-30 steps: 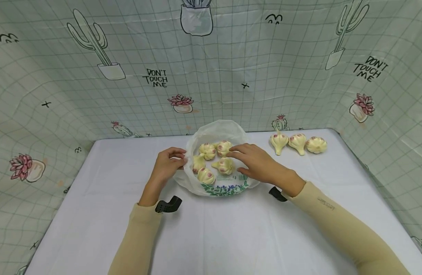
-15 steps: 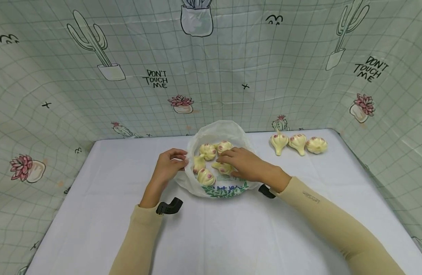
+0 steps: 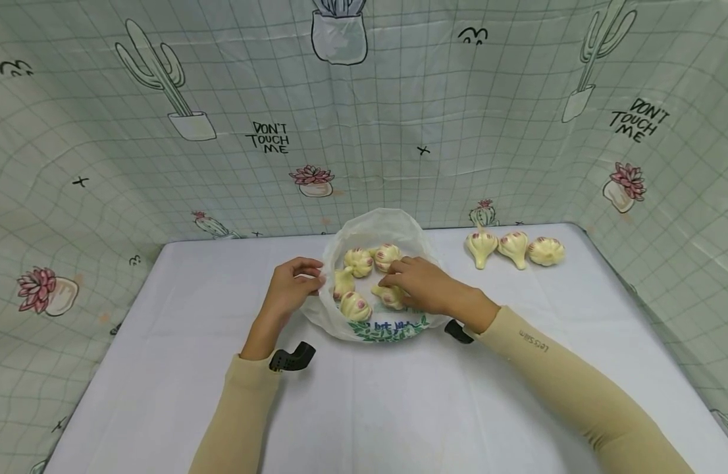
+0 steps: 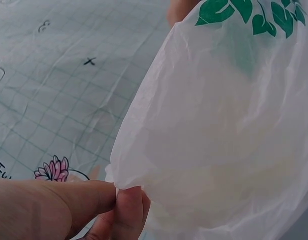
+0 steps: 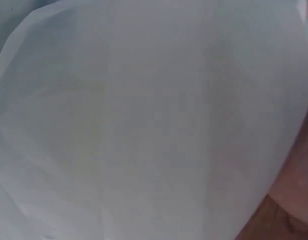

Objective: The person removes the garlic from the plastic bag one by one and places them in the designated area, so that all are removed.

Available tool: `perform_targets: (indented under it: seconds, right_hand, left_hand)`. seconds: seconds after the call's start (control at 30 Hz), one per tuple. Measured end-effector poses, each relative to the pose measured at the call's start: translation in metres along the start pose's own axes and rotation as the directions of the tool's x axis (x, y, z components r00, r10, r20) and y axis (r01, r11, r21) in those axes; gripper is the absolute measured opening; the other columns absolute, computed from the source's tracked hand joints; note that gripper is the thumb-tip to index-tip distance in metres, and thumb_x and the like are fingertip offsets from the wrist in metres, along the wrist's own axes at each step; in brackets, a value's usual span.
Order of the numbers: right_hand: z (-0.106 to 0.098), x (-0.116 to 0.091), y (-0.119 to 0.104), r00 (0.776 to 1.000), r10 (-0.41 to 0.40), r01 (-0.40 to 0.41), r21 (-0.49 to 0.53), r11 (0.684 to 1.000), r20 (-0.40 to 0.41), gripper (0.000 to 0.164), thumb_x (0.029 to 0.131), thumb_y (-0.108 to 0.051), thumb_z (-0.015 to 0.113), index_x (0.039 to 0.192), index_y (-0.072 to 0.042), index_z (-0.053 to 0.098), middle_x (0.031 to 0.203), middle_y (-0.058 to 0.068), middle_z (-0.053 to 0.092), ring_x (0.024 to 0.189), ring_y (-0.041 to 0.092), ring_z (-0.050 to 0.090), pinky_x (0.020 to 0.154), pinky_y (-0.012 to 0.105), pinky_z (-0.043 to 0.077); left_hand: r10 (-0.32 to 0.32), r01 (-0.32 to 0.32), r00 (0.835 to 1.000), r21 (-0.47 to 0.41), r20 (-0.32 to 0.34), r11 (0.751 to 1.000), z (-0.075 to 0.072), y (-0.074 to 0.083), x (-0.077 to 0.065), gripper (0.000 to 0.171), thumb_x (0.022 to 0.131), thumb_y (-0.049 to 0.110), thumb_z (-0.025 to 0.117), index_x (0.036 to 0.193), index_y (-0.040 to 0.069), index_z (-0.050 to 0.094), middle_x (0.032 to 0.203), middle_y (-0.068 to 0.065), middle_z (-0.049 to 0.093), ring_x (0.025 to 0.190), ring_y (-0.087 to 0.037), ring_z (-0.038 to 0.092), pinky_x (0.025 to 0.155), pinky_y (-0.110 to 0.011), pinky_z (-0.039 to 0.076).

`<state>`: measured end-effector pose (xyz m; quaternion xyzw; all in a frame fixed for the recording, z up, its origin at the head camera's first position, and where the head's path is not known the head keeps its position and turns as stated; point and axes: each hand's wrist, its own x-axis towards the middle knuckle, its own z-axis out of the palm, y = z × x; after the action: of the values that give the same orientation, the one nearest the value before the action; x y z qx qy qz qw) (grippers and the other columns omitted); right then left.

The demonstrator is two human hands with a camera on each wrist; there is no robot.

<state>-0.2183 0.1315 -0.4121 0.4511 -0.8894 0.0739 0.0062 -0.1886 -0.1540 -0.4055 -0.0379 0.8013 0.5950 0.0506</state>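
Note:
In the head view a white plastic bag (image 3: 382,227) with green and blue print lies with its mouth spread, several garlic bulbs inside. My left hand (image 3: 291,283) pinches the bag's left rim; the left wrist view shows thumb and finger (image 4: 128,202) on the thin film (image 4: 204,115). Inside the mouth, my right hand (image 3: 426,284) curls its fingers round a garlic bulb (image 3: 389,297), whose right side they hide. Around it sit other bulbs, among them one at the front left (image 3: 355,306) and one at the back (image 3: 387,255). White film (image 5: 154,120) fills most of the right wrist view.
Three more garlic bulbs stand in a row at the table's back right, the middle one (image 3: 513,247) close to its neighbours. A white cloth covers the table (image 3: 364,408). Behind it hangs a checked curtain (image 3: 376,99) printed with cacti.
My right hand has moved left, deeper into the bag's mouth, and taken hold of the garlic bulb, which has shifted slightly. The left hand keeps its pinch on the rim.

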Motion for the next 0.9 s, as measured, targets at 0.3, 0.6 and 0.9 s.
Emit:
perform_targets:
  seconds: [0.3,0.6,0.9]
  right_hand:
    - [0.0,-0.003,-0.002,1.0,0.011,-0.011,0.009,1.0,0.008,0.039,0.086,-0.01,0.089,0.121,-0.009,0.073,0.119,0.008,0.072,0.114,0.03,0.067,0.102,0.047,0.053]
    - [0.001,-0.008,-0.001,0.999,0.003,-0.005,-0.037,0.999,-0.042,0.041,0.082,-0.016,0.092,0.117,-0.011,0.071,0.116,0.007,0.071,0.112,0.03,0.066,0.105,0.048,0.051]
    - [-0.014,-0.019,-0.007,0.979,-0.005,0.007,0.006,1.0,-0.202,0.048,0.08,-0.017,0.094,0.122,-0.01,0.071,0.118,0.005,0.07,0.116,0.028,0.064,0.105,0.048,0.051]
  left_hand:
    - [-0.001,0.001,1.0,-0.002,0.003,1.0,0.001,0.001,-0.002,0.028,0.1,-0.002,0.068,0.128,-0.004,0.067,0.11,-0.014,0.064,0.077,-0.01,0.065,0.078,-0.03,0.062]
    - [0.001,-0.001,1.0,-0.001,0.007,1.0,0.003,0.0,-0.002,0.028,0.1,-0.002,0.067,0.128,-0.005,0.066,0.11,-0.014,0.064,0.077,-0.009,0.065,0.077,-0.028,0.061]
    - [0.001,-0.001,1.0,-0.004,-0.002,1.0,0.003,0.0,-0.001,0.027,0.1,-0.002,0.068,0.127,-0.005,0.067,0.11,-0.015,0.064,0.077,-0.007,0.064,0.074,-0.024,0.06]
